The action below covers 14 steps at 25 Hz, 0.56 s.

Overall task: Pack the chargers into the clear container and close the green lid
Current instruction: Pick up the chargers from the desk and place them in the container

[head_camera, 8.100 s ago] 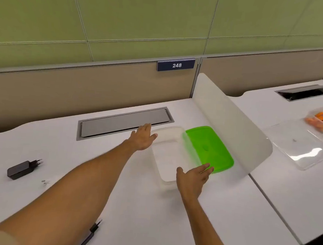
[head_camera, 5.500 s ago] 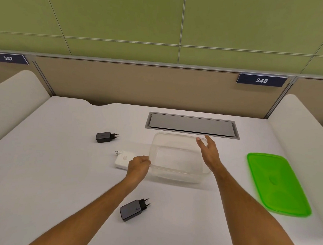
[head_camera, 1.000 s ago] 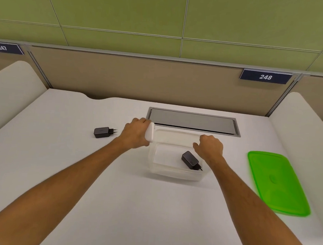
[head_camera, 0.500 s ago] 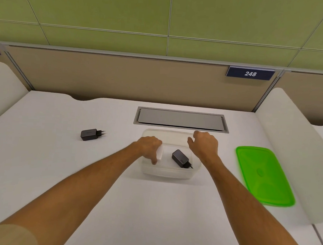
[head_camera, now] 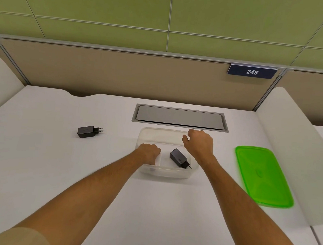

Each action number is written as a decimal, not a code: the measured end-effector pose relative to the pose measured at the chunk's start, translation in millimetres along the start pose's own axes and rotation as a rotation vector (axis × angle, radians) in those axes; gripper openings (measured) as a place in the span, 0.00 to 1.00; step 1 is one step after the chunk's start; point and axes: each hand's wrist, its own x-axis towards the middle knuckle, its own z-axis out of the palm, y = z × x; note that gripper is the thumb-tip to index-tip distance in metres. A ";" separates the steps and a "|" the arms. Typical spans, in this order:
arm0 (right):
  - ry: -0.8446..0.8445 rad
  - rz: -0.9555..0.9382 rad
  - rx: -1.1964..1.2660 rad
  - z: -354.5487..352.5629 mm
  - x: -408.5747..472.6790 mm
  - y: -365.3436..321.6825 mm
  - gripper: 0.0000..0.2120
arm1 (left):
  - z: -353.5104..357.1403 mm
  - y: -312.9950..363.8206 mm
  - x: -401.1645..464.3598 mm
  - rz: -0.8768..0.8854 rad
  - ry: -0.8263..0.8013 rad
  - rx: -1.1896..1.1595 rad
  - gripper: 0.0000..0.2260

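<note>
The clear container (head_camera: 163, 134) stands mid-desk. A black charger (head_camera: 178, 158) lies inside it on the right. My left hand (head_camera: 149, 152) reaches into the left half, fingers curled on a white charger (head_camera: 158, 160) that rests low in the box and is mostly hidden by the hand. My right hand (head_camera: 200, 143) hovers over the container's right rim with fingers loosely curled and nothing in it. Another black charger (head_camera: 86, 131) lies on the desk to the left. The green lid (head_camera: 263, 176) lies flat on the desk at the right.
A grey cable hatch (head_camera: 180, 117) is set into the white desk (head_camera: 59, 173) just behind the container. White curved dividers stand at the right (head_camera: 297, 149) and far left. A tan partition with a "248" sign (head_camera: 252, 72) closes the back.
My left hand has carried the white charger from the container's left rim down into the box. My right hand stays at the right rim.
</note>
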 end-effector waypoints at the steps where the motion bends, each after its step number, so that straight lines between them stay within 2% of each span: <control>1: 0.004 0.001 -0.002 0.3 0.3 -1.0 0.16 | 0.1 -0.2 0.6 0.001 0.011 0.001 0.25; 6: -0.007 -0.029 -0.001 2.8 3.0 -13.2 0.17 | -6.5 -10.2 -4.0 -0.029 0.002 -0.063 0.29; 8: -0.019 -0.017 -0.006 5.3 2.5 -11.8 0.17 | -13.0 -7.1 -7.8 0.003 0.078 -0.123 0.31; 10: -0.033 -0.026 -0.010 6.9 2.7 -14.1 0.17 | -20.8 -7.2 -18.2 0.027 0.281 -0.236 0.30; 14: -0.044 -0.062 -0.014 7.5 4.3 -28.2 0.16 | -16.1 -34.1 -45.5 0.014 0.822 -0.443 0.22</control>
